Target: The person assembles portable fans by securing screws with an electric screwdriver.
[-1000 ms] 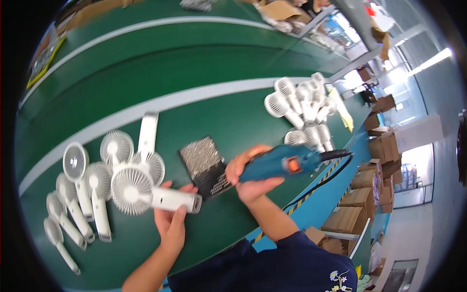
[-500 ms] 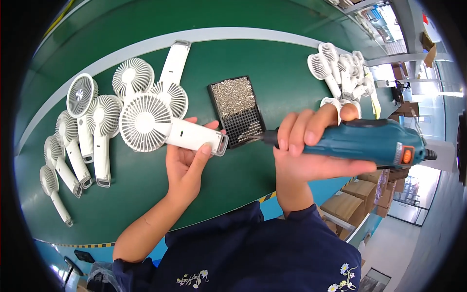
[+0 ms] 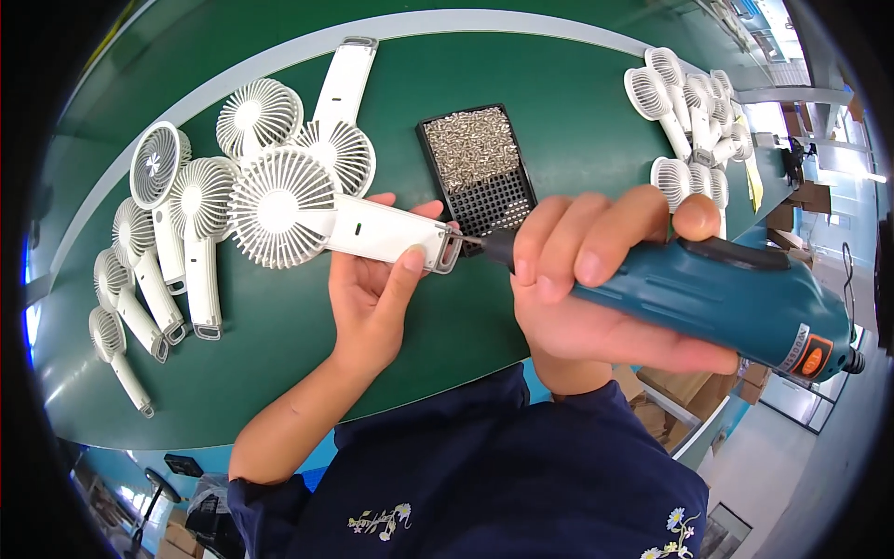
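Observation:
My left hand [image 3: 372,303] is closed around the handle of a white handheld fan [image 3: 386,233], thumb on top near the handle's end and fingers beneath. The fan's round slatted head points left and overlaps other fans. In my right hand [image 3: 596,279] is a teal electric screwdriver [image 3: 708,293], its thin bit pointing left. The bit's tip is at the clear end loop of the fan handle; whether a screw sits on it is too small to tell. Behind the tip lies a black screw tray [image 3: 477,168], loose screws in its far part and a hole grid in its near part.
Several white handheld fans [image 3: 200,200] lie in a group on the left of the green table [image 3: 447,345]. More white fans [image 3: 694,102] are piled at the far right, next to a yellow strip [image 3: 754,177]. Cardboard boxes [image 3: 684,396] stand below the table's right side.
The screwdriver has moved from the screw tray's grid to the end of the fan handle, and its rear has swung lower. The view has shifted a little.

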A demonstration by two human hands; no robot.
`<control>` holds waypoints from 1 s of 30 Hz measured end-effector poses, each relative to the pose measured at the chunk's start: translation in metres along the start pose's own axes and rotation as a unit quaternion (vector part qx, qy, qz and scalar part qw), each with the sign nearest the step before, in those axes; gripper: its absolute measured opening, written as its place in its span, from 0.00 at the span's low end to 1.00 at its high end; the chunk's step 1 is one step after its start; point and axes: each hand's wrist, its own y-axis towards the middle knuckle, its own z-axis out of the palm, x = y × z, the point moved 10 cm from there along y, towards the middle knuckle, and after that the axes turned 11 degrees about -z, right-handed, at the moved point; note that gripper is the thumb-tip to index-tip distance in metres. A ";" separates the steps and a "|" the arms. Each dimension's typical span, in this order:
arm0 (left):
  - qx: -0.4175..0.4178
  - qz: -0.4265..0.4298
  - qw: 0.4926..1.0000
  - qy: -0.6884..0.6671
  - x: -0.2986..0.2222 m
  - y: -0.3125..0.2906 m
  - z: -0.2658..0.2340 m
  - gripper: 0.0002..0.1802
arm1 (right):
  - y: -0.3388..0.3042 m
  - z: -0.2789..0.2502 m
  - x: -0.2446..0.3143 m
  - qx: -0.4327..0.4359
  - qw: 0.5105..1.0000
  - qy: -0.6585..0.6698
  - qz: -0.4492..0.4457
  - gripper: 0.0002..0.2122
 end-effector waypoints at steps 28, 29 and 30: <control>-0.004 0.011 1.000 0.014 -0.003 -0.001 0.002 0.25 | -0.003 -0.014 -0.009 -0.047 0.998 0.011 0.036 0.40; -0.004 0.011 1.000 0.014 -0.003 -0.001 0.002 0.25 | -0.002 -0.014 -0.009 -0.047 0.998 0.011 0.036 0.40; 0.000 0.013 1.000 0.015 -0.003 -0.001 0.001 0.25 | -0.003 -0.016 -0.011 -0.057 0.998 0.015 0.038 0.41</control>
